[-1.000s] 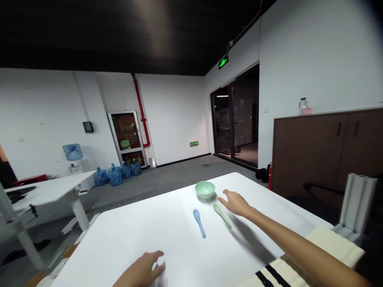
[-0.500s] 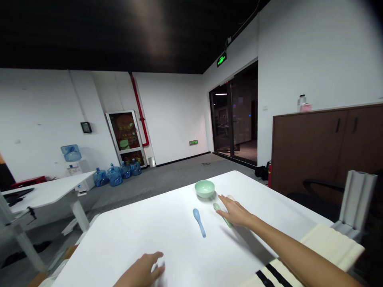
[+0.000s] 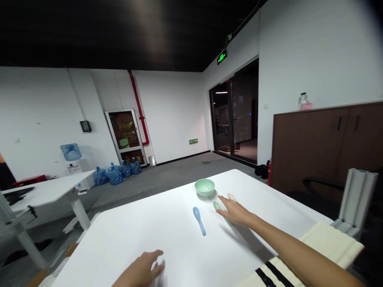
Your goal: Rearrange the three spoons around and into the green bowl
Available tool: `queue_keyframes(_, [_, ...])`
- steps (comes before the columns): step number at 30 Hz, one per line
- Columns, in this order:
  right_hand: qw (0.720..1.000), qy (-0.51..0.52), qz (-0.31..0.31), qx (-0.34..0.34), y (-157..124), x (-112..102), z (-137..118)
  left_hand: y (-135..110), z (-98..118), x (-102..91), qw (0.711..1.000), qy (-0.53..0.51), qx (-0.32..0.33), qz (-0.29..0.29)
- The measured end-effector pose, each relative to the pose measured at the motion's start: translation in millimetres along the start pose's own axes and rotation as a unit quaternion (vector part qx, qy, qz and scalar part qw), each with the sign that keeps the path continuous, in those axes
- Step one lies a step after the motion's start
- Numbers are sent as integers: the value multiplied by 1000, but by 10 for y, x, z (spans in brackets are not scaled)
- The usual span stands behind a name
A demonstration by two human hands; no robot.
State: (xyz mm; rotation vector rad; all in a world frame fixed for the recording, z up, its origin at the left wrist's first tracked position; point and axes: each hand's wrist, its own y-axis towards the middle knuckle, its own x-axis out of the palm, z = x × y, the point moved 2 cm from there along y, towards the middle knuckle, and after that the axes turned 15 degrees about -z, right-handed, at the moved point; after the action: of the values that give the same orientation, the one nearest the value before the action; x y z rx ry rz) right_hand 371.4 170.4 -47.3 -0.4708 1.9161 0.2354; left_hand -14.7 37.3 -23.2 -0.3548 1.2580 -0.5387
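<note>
On the white table, my right hand reaches over a light green spoon, its fingers stretched out and the thumb apart. The palm hides the middle of that spoon; I cannot tell whether the two touch. Just behind the fingers shows the tip of a cream-coloured spoon, mostly hidden. A blue spoon lies to the left of the hand. Beyond the spoons stands a mint green bowl. My left hand hovers near the front of the table, thumb and forefinger spread, with nothing in it.
The white table has a folded cream cloth with black stripes at its right front, under my right forearm. A metal profile post rises at the right edge. Another desk stands at the left, with blue water bottles on the floor behind.
The view has shifted very slightly. Both hands stay almost in place, and the spoons and bowl have not moved on the table.
</note>
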Motion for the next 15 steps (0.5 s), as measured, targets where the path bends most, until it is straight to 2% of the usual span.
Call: queue_keyframes(15, [1000, 17, -14, 11, -15, 7, -22, 47, -62, 20, 1000, -6, 3, 3])
